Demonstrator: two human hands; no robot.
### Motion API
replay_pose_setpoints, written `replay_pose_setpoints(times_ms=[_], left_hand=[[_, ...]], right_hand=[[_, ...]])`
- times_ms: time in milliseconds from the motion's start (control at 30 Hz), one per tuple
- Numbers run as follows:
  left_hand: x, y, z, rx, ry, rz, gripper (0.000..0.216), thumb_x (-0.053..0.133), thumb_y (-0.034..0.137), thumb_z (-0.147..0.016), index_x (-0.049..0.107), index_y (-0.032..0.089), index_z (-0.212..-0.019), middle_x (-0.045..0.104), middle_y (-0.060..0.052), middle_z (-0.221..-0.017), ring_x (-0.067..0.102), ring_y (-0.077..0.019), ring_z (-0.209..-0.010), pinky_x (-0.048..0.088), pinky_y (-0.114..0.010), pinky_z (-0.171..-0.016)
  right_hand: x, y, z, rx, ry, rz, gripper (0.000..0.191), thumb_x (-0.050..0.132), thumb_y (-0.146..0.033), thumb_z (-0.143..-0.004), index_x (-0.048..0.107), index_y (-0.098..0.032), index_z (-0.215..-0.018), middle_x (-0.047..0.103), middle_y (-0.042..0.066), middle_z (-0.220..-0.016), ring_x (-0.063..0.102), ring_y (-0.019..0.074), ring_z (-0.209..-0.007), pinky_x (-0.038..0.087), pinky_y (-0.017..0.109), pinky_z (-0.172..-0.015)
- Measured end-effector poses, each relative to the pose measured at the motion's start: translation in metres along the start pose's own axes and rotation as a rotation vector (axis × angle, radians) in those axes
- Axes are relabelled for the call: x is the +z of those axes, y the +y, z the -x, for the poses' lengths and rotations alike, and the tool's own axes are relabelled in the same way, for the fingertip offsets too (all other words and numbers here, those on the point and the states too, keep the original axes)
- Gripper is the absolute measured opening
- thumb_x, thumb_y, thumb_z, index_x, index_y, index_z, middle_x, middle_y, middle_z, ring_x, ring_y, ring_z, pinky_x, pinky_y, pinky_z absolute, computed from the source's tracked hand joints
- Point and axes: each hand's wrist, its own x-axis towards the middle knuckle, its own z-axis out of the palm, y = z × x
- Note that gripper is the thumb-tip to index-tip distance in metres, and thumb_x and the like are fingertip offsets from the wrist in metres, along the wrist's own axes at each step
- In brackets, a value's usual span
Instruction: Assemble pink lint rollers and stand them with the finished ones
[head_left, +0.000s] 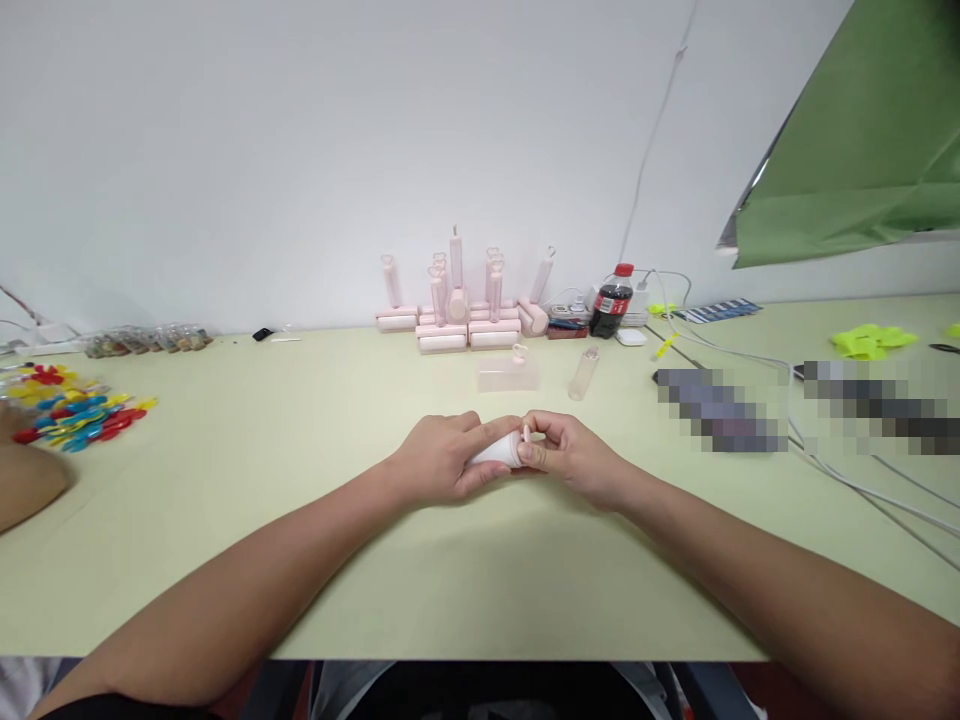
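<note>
At table centre: left hand (439,462), right hand (570,455) grip one white roller (497,451).

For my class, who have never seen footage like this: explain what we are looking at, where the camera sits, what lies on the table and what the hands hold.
There is no machine here. The single picture comes from a camera worn on a person's head, looking forward and down, so both bare forearms reach in from the bottom edge. The left hand grips a small white cylindrical roller, and the right hand pinches its end, where a thin pink piece sticks out. Both rest on a pale green table. Behind them lie a clear plastic tube and a clear flat cover. Against the white wall stands a stack of pink rollers with upright handles, beside a dark cola bottle with a red cap. At far left lies a pile of red, yellow and blue plastic pieces, near another person's arm.
</note>
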Motion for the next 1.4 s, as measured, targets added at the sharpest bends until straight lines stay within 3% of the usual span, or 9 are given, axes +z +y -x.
replay_pose_setpoints(times_ms=[200, 600, 700, 800, 900, 1000, 1133, 1267, 1400], left_hand=[[0.001, -0.001, 0.000, -0.060, 0.000, -0.045, 0.055, 0.032, 0.057, -0.095, 0.038, 0.031, -0.143, 0.061, -0.005, -0.087, 0.057, -0.0180, -0.069, 0.037, -0.026, -0.060], [0.008, -0.005, 0.000, -0.212, 0.088, -0.007, 0.059, 0.041, 0.060, -0.090, 0.045, 0.026, -0.138, 0.065, -0.007, -0.098, 0.063, -0.0229, -0.083, 0.045, -0.031, -0.068], [0.008, -0.005, -0.001, -0.333, 0.173, 0.147, 0.055, 0.045, 0.058, -0.090, 0.049, 0.023, -0.133, 0.065, -0.008, -0.111, 0.062, -0.0247, -0.095, 0.046, -0.034, -0.079], [0.006, -0.007, -0.002, -0.500, 0.251, 0.358, 0.053, 0.051, 0.057, -0.087, 0.051, 0.022, -0.126, 0.065, -0.007, -0.113, 0.062, -0.0242, -0.094, 0.047, -0.034, -0.077], [0.007, -0.011, -0.004, -0.620, 0.294, 0.528, 0.055, 0.061, 0.056, -0.079, 0.053, 0.021, -0.120, 0.065, -0.006, -0.108, 0.061, -0.0235, -0.091, 0.047, -0.032, -0.072], [0.010, -0.016, -0.004, -0.652, 0.317, 0.647, 0.054, 0.065, 0.054, -0.076, 0.056, 0.020, -0.116, 0.065, -0.005, -0.105, 0.060, -0.0224, -0.088, 0.046, -0.030, -0.070], [0.014, -0.022, -0.005, -0.660, 0.343, 0.766, 0.052, 0.065, 0.056, -0.076, 0.057, 0.018, -0.111, 0.064, -0.005, -0.098, 0.058, -0.0191, -0.080, 0.045, -0.027, -0.066], [0.017, -0.027, -0.006, -0.670, 0.374, 0.888, 0.048, 0.066, 0.055, -0.075, 0.057, 0.017, -0.104, 0.063, -0.003, -0.091, 0.056, -0.0177, -0.078, 0.044, -0.027, -0.066], [0.017, -0.031, -0.008, -0.677, 0.392, 1.148, 0.046, 0.069, 0.052, -0.074, 0.055, 0.016, -0.099, 0.062, -0.002, -0.083, 0.055, -0.0140, -0.069, 0.044, -0.024, -0.060]], right_hand=[[-0.004, 0.008, -0.007, -0.039, 0.025, 0.116, 0.039, 0.077, -0.049, -0.071, 0.058, -0.019, -0.084, 0.065, -0.001, -0.078, 0.067, 0.0162, -0.076, 0.055, 0.035, -0.079], [-0.004, 0.015, -0.006, -0.128, 0.051, 0.270, 0.042, 0.071, -0.042, -0.078, 0.061, -0.021, -0.114, 0.066, 0.005, -0.104, 0.066, 0.0189, -0.081, 0.053, 0.034, -0.074], [-0.009, 0.010, -0.007, -0.217, 0.239, 0.447, 0.037, 0.067, -0.043, -0.080, 0.064, -0.021, -0.110, 0.066, 0.006, -0.096, 0.061, 0.0172, -0.071, 0.051, 0.033, -0.066], [-0.024, -0.001, -0.009, -0.406, 0.563, 0.685, 0.022, 0.063, -0.039, -0.082, 0.067, -0.021, -0.095, 0.063, 0.006, -0.092, 0.058, 0.0183, -0.073, 0.050, 0.034, -0.067], [-0.047, -0.010, -0.013, -0.522, 0.852, 0.836, 0.018, 0.062, -0.035, -0.079, 0.068, -0.023, -0.090, 0.056, 0.009, -0.111, 0.057, 0.0254, -0.101, 0.049, 0.039, -0.080], [-0.071, -0.007, -0.022, -0.462, 0.958, 0.881, 0.015, 0.062, -0.033, -0.077, 0.070, -0.024, -0.087, 0.049, 0.010, -0.126, 0.047, 0.0309, -0.123, 0.043, 0.048, -0.094], [-0.086, 0.006, -0.033, -0.274, 0.854, 0.898, 0.021, 0.063, -0.028, -0.073, 0.074, -0.024, -0.092, 0.047, 0.011, -0.132, 0.047, 0.0329, -0.124, 0.041, 0.049, -0.098], [-0.084, 0.010, -0.036, -0.121, 0.730, 0.927, 0.037, 0.060, -0.026, -0.073, 0.071, -0.021, -0.108, 0.051, 0.014, -0.131, 0.056, 0.0318, -0.114, 0.044, 0.047, -0.095], [-0.071, 0.007, -0.030, -0.258, 0.599, 0.948, 0.022, 0.054, -0.024, -0.079, 0.072, -0.021, -0.091, 0.062, 0.010, -0.113, 0.061, 0.0263, -0.101, 0.045, 0.041, -0.092]])
